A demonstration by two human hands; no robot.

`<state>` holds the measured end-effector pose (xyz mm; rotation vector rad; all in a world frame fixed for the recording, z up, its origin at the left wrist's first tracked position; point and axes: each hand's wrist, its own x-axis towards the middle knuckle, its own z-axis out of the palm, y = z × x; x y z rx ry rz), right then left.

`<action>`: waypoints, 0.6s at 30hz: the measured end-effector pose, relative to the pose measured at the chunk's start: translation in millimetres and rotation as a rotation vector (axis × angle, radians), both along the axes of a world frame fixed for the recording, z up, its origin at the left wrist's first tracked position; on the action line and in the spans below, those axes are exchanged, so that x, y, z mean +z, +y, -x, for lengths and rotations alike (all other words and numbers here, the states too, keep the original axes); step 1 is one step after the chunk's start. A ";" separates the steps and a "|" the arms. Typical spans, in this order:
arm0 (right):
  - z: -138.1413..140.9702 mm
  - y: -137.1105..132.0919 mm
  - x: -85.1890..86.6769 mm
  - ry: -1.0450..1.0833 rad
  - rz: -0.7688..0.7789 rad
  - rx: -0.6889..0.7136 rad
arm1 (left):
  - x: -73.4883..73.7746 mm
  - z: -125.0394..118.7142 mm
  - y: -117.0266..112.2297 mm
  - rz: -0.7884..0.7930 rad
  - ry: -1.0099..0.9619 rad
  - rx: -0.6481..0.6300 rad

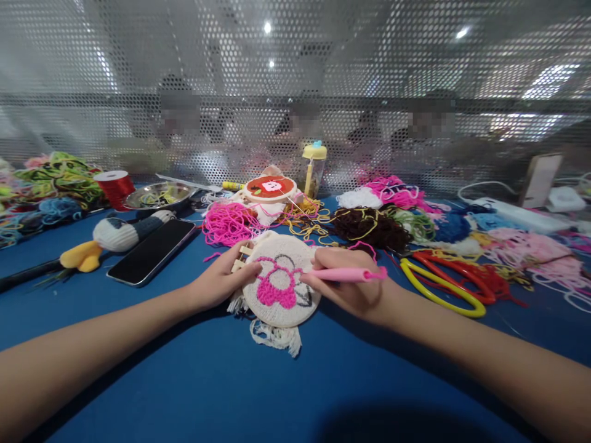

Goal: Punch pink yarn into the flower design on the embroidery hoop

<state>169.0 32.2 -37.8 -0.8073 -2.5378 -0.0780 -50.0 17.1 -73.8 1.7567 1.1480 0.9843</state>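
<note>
An embroidery hoop (pixel 281 280) with cream cloth and a half-filled pink flower lies on the blue table (pixel 231 381) in front of me. My left hand (pixel 221 280) grips the hoop's left rim, fingers curled over the edge. My right hand (pixel 351 283) is closed round a pink punch needle (pixel 348 274), its tip at the flower's right side. Pink yarn runs from the tool's rear end toward the yarn piles behind.
A black phone (pixel 152 251) and a plush duck (pixel 115 237) lie at the left. Pink yarn (pixel 228 223), brown yarn (pixel 369 226), a finished red hoop (pixel 270 187), a metal bowl (pixel 159 195), red and yellow rings (pixel 443 286). A perforated screen stands behind; people sit beyond it.
</note>
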 end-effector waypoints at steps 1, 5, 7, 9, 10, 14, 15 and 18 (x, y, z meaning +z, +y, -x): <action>-0.1 1.4 -1.5 -0.009 0.008 0.027 | -0.1 0.0 0.0 -0.006 0.011 0.006; -0.7 9.4 -11.7 -0.089 -0.036 0.182 | -2.8 1.1 0.0 -0.016 0.025 0.009; -1.1 13.7 -18.3 -0.108 -0.092 0.232 | -4.0 2.0 0.2 -0.031 0.020 -0.005; -1.5 16.5 -23.1 -0.089 -0.141 0.240 | -4.4 2.7 0.4 -0.049 0.022 -0.014; -1.7 16.9 -23.9 -0.076 -0.149 0.238 | -4.3 2.7 0.5 -0.054 0.025 -0.014; -1.0 10.0 -14.5 -0.043 -0.033 0.224 | -3.2 1.4 0.9 -0.033 0.010 -0.006; -0.5 6.7 -9.8 -0.029 0.018 0.185 | -3.1 0.9 0.8 -0.026 0.003 -0.003; 0.8 -2.9 4.8 0.091 0.161 0.018 | -3.4 0.2 0.5 -0.010 -0.019 -0.002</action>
